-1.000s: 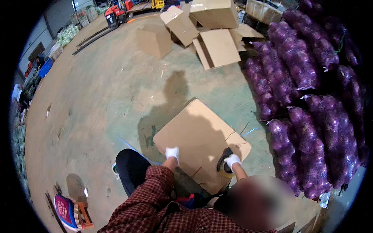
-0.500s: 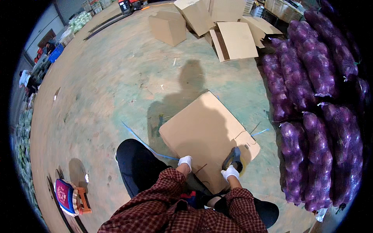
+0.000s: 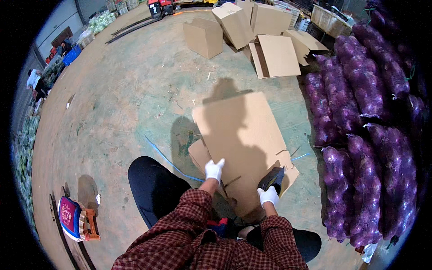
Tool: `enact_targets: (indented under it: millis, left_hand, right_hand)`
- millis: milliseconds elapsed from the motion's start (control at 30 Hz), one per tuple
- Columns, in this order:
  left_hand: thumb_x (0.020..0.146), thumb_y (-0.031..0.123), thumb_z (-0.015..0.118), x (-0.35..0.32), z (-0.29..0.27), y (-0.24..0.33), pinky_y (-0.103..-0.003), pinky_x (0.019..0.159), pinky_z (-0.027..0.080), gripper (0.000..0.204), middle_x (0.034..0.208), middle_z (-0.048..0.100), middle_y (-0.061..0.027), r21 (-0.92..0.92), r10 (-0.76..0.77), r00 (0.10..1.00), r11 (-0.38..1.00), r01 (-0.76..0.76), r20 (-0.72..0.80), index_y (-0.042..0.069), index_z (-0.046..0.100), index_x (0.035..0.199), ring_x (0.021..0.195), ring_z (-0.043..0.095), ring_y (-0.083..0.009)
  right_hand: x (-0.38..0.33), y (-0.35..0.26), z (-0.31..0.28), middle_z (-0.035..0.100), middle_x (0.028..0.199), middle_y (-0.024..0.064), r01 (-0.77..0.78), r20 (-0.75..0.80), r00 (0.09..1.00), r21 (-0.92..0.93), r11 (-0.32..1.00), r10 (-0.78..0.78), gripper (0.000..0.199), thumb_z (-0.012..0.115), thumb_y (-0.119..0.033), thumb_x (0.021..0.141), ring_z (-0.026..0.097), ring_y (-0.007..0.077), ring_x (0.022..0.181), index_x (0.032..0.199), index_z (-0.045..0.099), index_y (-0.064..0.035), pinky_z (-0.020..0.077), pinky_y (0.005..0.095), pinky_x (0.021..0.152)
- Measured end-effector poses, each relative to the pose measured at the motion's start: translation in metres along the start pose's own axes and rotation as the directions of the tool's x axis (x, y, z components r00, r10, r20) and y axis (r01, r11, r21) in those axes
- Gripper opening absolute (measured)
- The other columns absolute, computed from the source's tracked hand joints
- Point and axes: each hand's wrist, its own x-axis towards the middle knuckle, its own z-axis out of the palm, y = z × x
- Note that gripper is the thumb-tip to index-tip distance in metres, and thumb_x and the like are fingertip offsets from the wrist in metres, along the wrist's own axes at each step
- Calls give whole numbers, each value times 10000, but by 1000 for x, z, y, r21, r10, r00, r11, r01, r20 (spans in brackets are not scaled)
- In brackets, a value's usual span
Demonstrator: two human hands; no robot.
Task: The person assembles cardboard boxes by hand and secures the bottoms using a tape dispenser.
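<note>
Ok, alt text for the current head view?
A white-gloved right hand holds a dark tape dispenser over brown cardboard; the gloved left hand is at its left edge. Mesh sacks of purple produce lie right, boxes beyond.

Dark red checked shirt (image 3: 216,256), matching long sleeves (image 3: 192,208), black trousers (image 3: 154,188), white-gloved fingers (image 3: 264,196)

Indoor light fairly bright over middle of floor (image 3: 126,103), dimmer toward far left. Main light from above and behind wearer: dark head-and-shoulders shadow (image 3: 225,85) thrown forward across floor and cardboard (image 3: 265,121), right part of cardboard well lit. Shadow of stool (image 3: 69,216) falls same way. Small glints on purple sacks (image 3: 360,180); gaps between them near black. Strong fisheye bend, wall (image 3: 58,27) leaning at upper left; black rim all round. Centre mostly crisp, cardboard's upper edge slightly soft; distant person (image 3: 36,81) lacks detail.
</note>
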Motion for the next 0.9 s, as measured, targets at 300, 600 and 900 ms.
enact_targets:
  millis: [300, 600, 900]
  left_hand:
    - [771, 308, 579, -51, -65, 182, -337, 645, 462, 294, 747, 635, -123, 409, 720, 682, 588, -698, 130, 30, 632, 847, 670, 601, -280]
    - [783, 363, 526, -126, -50, 165, -604, 967, 186, 416, 1224, 438, -118, 373, 509, 164, -341, -863, 845, 175, 528, 1155, 1228, 272, -365]
    - [718, 266, 548, -46, -75, 207, -437, 727, 441, 300, 794, 574, -252, 643, 699, 633, 322, -694, 333, -29, 599, 739, 782, 555, -406]
  right_hand:
    - [1, -36, -16, 587, 1004, 210, 281, -377, 915, 336, 899, -145, 485, 641, -383, 724, 569, 283, 956, 1007, 555, 2, 434, 379, 821]
    - [-122, -143, -179, 432, 1216, 277, 654, -467, 756, 508, 561, -458, 673, 555, -167, 751, 458, 359, 1109, 1310, 237, 32, 359, 366, 945]
    - [-107, -110, -207, 582, 925, 241, 550, -424, 812, 323, 770, -401, 311, 568, -118, 698, 552, 370, 899, 965, 537, 38, 429, 382, 793]
